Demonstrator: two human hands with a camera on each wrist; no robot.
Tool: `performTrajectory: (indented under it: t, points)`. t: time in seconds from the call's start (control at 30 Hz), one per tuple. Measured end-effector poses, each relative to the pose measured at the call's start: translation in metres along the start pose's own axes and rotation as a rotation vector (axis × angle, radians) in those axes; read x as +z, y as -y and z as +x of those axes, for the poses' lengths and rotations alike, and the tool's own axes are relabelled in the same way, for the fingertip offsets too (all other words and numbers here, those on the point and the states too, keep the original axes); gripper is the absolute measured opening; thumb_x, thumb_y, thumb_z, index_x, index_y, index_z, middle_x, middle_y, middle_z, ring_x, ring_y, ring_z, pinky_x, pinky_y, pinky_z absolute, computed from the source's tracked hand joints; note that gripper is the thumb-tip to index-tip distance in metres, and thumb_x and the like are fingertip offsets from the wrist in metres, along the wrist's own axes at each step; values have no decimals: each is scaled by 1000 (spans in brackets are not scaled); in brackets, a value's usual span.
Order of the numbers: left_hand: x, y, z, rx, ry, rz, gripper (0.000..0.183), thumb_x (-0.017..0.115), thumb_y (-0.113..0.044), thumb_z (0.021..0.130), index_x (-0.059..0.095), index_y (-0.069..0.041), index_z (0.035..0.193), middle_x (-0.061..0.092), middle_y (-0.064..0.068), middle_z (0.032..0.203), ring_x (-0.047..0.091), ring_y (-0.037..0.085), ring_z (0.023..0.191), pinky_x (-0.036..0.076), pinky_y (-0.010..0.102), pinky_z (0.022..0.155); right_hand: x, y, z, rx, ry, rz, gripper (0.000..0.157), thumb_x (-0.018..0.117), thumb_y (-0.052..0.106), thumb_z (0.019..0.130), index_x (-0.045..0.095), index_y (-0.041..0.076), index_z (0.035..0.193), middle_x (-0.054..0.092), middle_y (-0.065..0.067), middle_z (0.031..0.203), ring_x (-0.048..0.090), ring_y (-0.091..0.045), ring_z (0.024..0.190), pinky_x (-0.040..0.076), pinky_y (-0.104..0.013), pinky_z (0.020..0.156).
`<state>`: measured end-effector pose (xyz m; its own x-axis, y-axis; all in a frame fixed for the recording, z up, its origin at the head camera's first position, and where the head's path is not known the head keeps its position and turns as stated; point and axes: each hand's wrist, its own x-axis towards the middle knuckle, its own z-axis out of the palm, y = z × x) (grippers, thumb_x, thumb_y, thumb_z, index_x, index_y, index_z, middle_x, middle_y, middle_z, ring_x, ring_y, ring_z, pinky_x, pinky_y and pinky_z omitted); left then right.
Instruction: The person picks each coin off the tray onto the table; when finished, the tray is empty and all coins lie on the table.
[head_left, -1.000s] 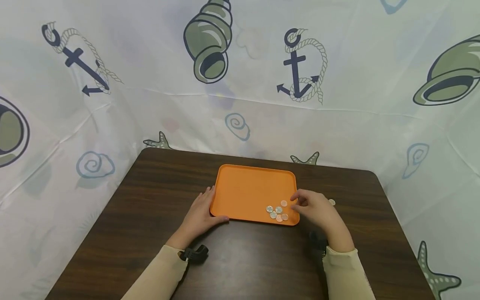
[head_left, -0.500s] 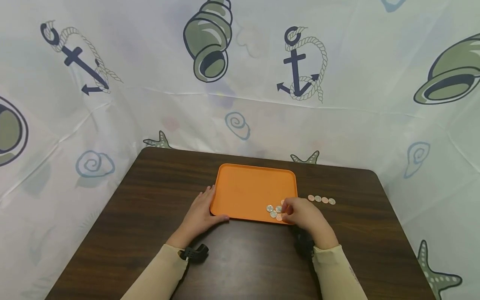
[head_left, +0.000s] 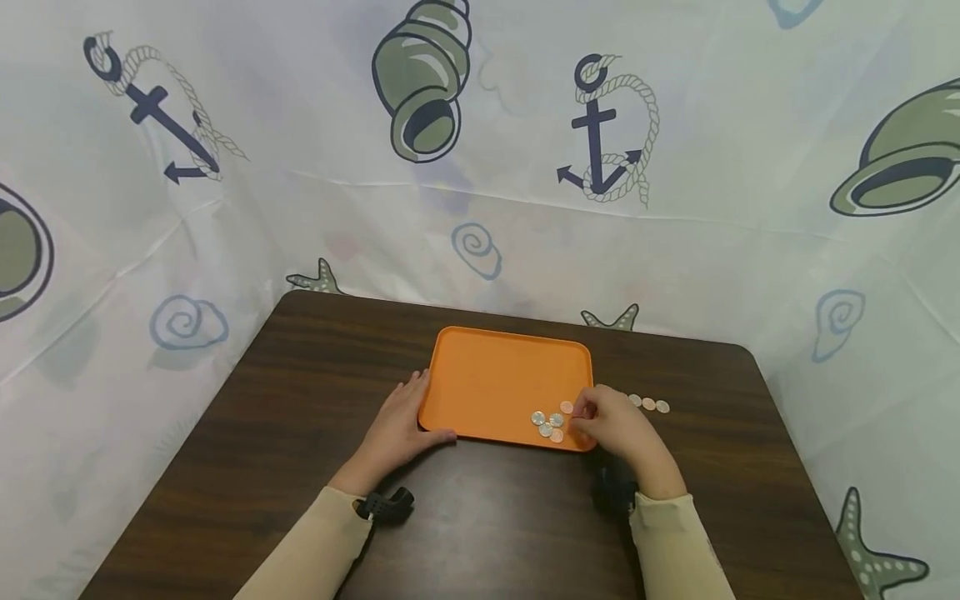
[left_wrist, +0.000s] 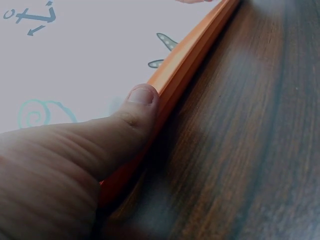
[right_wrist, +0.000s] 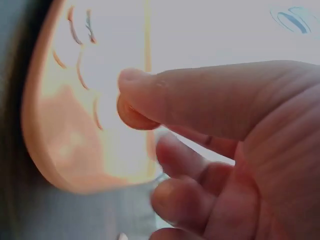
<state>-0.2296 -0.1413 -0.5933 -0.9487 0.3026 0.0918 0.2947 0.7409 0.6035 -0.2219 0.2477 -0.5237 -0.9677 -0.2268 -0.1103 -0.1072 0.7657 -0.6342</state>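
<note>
The orange tray point(head_left: 495, 367) lies on the dark wooden table. My left hand point(head_left: 390, 437) rests at its near left corner, fingers straight along the left side and thumb along the front edge. In the left wrist view the thumb point(left_wrist: 135, 107) presses against the tray's rim point(left_wrist: 182, 65). Over the tray's right end, my right hand point(head_left: 626, 429) pinches a copper-coloured coin point(right_wrist: 135, 120) between thumb and a finger. Several loose coins point(head_left: 556, 420), silvery and copper-coloured, lie close together in the tray's near right part, left of that hand.
To the right of the tray, a row of coins point(head_left: 648, 404) lies on the table point(head_left: 480, 517), its left end partly hidden by my right hand. A white curtain point(head_left: 517, 167) printed with shells and anchors surrounds the table's back and sides.
My right hand moved left over the coins in the tray, then lifted back slightly right with one copper-coloured coin from the near right of the group. My left hand stays in place.
</note>
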Motion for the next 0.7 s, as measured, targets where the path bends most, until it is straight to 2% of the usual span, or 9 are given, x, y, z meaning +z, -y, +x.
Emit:
performTrajectory:
  t: [0.13, 0.33, 0.5, 0.7]
  points:
    - [-1, 0, 0, 2, 6, 10, 125, 87, -63, 86, 22, -3, 174, 31, 17, 179, 22, 34, 170, 16, 60, 140, -13, -8, -3, 16, -69, 23, 12, 81, 15, 99, 70, 16, 94, 59, -5, 85, 53, -20, 73, 46, -29, 61]
    - [-1, 1, 2, -6, 9, 11, 126, 88, -63, 86, 20, -5, 175, 29, 15, 180, 20, 31, 171, 14, 58, 140, -41, -22, -12, 68, -163, 70, 10, 75, 24, 105, 69, 16, 105, 70, -8, 97, 62, -22, 75, 54, -33, 65]
    - [-1, 2, 2, -8, 8, 8, 126, 87, -64, 86, 21, -5, 175, 29, 16, 180, 20, 32, 171, 14, 58, 140, -61, -38, -21, 112, -284, 61, 16, 77, 29, 105, 74, 13, 108, 76, -13, 99, 67, -23, 79, 56, -32, 66]
    - [1, 3, 2, -14, 14, 10, 126, 86, -66, 85, 22, -4, 174, 29, 16, 180, 21, 33, 171, 15, 58, 140, -72, -64, -33, 191, -471, 23, 22, 78, 31, 103, 80, 11, 109, 80, -15, 104, 66, -21, 83, 52, -28, 64]
